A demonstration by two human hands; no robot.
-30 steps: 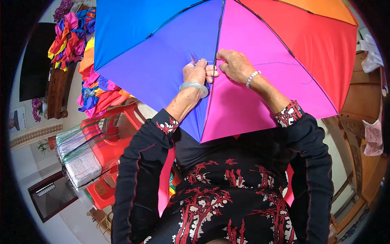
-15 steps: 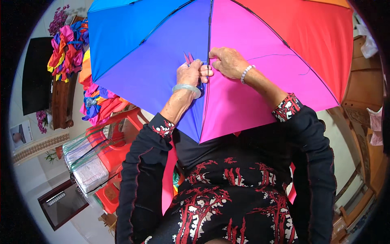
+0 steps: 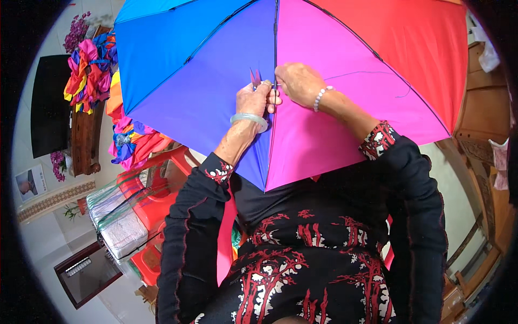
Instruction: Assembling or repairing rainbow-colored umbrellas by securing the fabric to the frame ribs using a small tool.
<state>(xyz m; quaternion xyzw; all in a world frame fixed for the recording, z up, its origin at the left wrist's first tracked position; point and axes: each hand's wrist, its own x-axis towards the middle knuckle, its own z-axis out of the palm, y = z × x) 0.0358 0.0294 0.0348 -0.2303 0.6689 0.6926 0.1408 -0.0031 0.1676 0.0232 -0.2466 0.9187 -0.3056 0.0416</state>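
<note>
A big open umbrella [image 3: 205, 70] with blue, purple, pink and red panels lies over my lap. My left hand [image 3: 254, 100], with a pale green bangle on its wrist, grips a small pair of pink scissors [image 3: 254, 77] at the seam between the purple and pink panels. My right hand [image 3: 298, 81], wearing a white bead bracelet, pinches the cloth at that same seam, right beside my left hand. A thin thread [image 3: 372, 74] runs across the pink panel to the right.
A heap of bright folded umbrella cloth [image 3: 89, 73] lies at the left on a dark wooden bench. Red plastic stools [image 3: 156, 178] hold wrapped white bundles [image 3: 121, 229]. Wooden furniture [image 3: 485, 162] stands at the right.
The umbrella has turned and shifted right under my hands, so the purple-pink seam now runs nearly upright. Both hands stay together on that seam.
</note>
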